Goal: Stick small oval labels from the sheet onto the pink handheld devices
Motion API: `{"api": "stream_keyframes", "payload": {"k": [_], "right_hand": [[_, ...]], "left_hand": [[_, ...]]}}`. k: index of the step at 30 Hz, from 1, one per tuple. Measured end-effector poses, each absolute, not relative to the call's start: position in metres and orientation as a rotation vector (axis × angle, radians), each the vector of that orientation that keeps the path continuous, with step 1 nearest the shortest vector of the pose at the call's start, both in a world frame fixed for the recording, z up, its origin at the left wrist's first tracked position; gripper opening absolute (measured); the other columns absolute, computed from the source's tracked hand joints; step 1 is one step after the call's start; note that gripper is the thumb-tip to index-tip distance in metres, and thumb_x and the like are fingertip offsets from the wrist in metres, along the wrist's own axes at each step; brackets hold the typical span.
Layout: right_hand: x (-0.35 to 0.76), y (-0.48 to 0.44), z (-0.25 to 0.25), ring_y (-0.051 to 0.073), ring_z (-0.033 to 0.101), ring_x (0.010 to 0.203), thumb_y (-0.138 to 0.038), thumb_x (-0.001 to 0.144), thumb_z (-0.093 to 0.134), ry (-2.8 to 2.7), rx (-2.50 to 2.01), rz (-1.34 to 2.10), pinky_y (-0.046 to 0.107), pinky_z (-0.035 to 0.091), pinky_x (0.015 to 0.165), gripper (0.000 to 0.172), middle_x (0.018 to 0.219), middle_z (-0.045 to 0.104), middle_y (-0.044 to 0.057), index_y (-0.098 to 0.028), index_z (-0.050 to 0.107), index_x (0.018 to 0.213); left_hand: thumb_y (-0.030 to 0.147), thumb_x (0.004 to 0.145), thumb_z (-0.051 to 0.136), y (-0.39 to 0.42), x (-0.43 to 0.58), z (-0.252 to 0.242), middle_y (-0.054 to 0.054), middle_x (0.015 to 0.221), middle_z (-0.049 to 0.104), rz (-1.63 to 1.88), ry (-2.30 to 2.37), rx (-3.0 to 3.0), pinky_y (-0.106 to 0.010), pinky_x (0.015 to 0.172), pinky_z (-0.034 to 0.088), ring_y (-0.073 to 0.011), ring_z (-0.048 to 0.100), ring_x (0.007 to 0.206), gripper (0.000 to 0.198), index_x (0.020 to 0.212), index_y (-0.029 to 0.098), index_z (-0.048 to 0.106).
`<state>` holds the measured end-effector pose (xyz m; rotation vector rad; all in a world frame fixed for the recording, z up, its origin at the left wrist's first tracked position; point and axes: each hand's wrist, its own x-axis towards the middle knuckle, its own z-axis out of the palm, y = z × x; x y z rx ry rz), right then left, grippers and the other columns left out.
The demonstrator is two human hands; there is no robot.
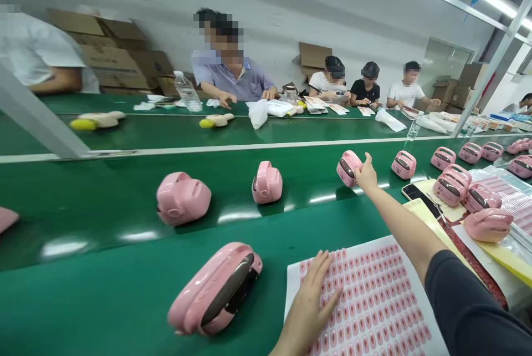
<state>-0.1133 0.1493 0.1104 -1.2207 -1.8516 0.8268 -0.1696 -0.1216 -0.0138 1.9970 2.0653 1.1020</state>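
Observation:
My left hand lies with its fingers stretched out on a white sheet of small pink stickers. My right arm reaches forward over the green belt, and my right hand grips the side of a pink handled plastic device with a dark front panel. The fingers on its far side are partly hidden. Left of the sheet, a larger-looking pink device of the same kind rests close to me on the green surface.
More pink devices stand along the belt. At right, several pink devices sit beside a phone, scissors and sticker sheets. Co-workers sit across the line. A metal post rises at left.

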Motion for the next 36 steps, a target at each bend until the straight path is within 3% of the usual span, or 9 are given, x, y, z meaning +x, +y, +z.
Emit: {"api": "stream_keyframes", "payload": {"k": [4, 8, 10, 15, 21, 24, 28, 33, 36], "right_hand": [[-0.125, 0.168, 0.105, 0.032, 0.06, 0.103, -0.007, 0.078, 0.047, -1.894, -1.373, 0.759, 0.046, 0.043, 0.09, 0.061, 0.115, 0.058, 0.02, -0.009, 0.028, 0.136], [-0.131, 0.16, 0.11, 0.039, 0.048, 0.119, -0.018, 0.083, 0.047, -1.94, -1.369, 0.663, 0.054, 0.036, 0.095, 0.072, 0.133, 0.039, 0.032, -0.003, 0.009, 0.142], [-0.15, 0.144, 0.115, 0.035, 0.042, 0.126, -0.025, 0.086, 0.048, -2.014, -1.253, 0.654, 0.049, 0.032, 0.101, 0.074, 0.138, 0.035, 0.028, -0.007, 0.005, 0.143], [-0.244, 0.079, 0.111, 0.02, 0.053, 0.118, -0.035, 0.082, 0.058, -2.252, -0.899, 0.843, 0.028, 0.04, 0.097, 0.071, 0.128, 0.056, 0.009, -0.018, 0.022, 0.141], [-0.306, 0.048, 0.101, 0.032, 0.061, 0.105, -0.027, 0.078, 0.06, -2.188, -1.07, 1.044, 0.045, 0.045, 0.087, 0.081, 0.111, 0.065, 0.021, -0.006, 0.016, 0.142], [-0.291, 0.056, 0.102, 0.032, 0.061, 0.104, -0.019, 0.076, 0.058, -2.05, -1.154, 1.124, 0.046, 0.044, 0.088, 0.079, 0.108, 0.066, 0.02, -0.007, 0.016, 0.141], [-0.236, 0.064, 0.11, 0.023, 0.061, 0.103, -0.014, 0.072, 0.056, -1.846, -1.1, 1.325, 0.037, 0.046, 0.087, 0.079, 0.099, 0.07, 0.008, -0.016, 0.016, 0.14], [-0.137, 0.05, 0.121, 0.018, 0.066, 0.079, -0.016, 0.067, 0.056, -1.59, -0.993, 1.721, 0.031, 0.052, 0.065, 0.069, 0.089, 0.071, 0.002, -0.022, 0.027, 0.13], [-0.079, 0.027, 0.121, 0.018, 0.065, 0.066, -0.021, 0.06, 0.06, -1.462, -1.0, 1.923, 0.03, 0.05, 0.054, 0.06, 0.078, 0.07, 0.003, -0.019, 0.038, 0.117]], "left_hand": [[0.025, 0.088, 0.044, -0.125, -0.166, -0.014, -0.015, 0.14, 0.045, 1.061, 2.059, 1.96, -0.041, 0.098, 0.043, -0.0271, 0.04, 0.128, 0.047, 0.135, 0.017, 0.043], [0.017, 0.081, 0.047, -0.124, -0.157, -0.012, -0.015, 0.139, 0.046, 1.099, 2.058, 1.913, -0.041, 0.098, 0.043, -0.0285, 0.04, 0.128, 0.053, 0.134, 0.016, 0.045], [0.014, 0.078, 0.048, -0.124, -0.154, -0.009, -0.015, 0.139, 0.045, 1.101, 2.048, 1.889, -0.042, 0.099, 0.042, -0.0289, 0.039, 0.128, 0.056, 0.134, 0.014, 0.045], [0.017, 0.079, 0.048, -0.126, -0.152, -0.005, -0.014, 0.139, 0.045, 1.144, 1.996, 1.795, -0.044, 0.102, 0.039, -0.0285, 0.038, 0.129, 0.057, 0.136, 0.014, 0.043], [0.018, 0.078, 0.05, -0.126, -0.155, -0.008, -0.016, 0.14, 0.044, 1.156, 1.957, 1.677, -0.047, 0.103, 0.036, -0.0295, 0.042, 0.128, 0.057, 0.135, 0.015, 0.044], [0.019, 0.078, 0.05, -0.125, -0.157, -0.012, -0.016, 0.139, 0.045, 1.215, 1.904, 1.642, -0.048, 0.104, 0.035, -0.0296, 0.04, 0.129, 0.056, 0.134, 0.017, 0.046], [0.031, 0.079, 0.056, -0.122, -0.16, -0.01, -0.014, 0.135, 0.052, 1.462, 1.796, 1.403, -0.05, 0.105, 0.033, -0.0308, 0.044, 0.127, 0.047, 0.125, 0.021, 0.054], [0.046, 0.07, 0.069, -0.118, -0.163, 0.017, -0.008, 0.116, 0.065, 2.029, 1.423, 0.688, -0.046, 0.093, 0.047, -0.0296, 0.059, 0.11, 0.045, 0.109, 0.027, 0.058], [0.048, 0.057, 0.079, -0.125, -0.162, 0.034, -0.001, 0.096, 0.071, 2.128, 1.202, 0.438, -0.043, 0.085, 0.053, -0.0274, 0.066, 0.095, 0.052, 0.102, 0.03, 0.06]]}}
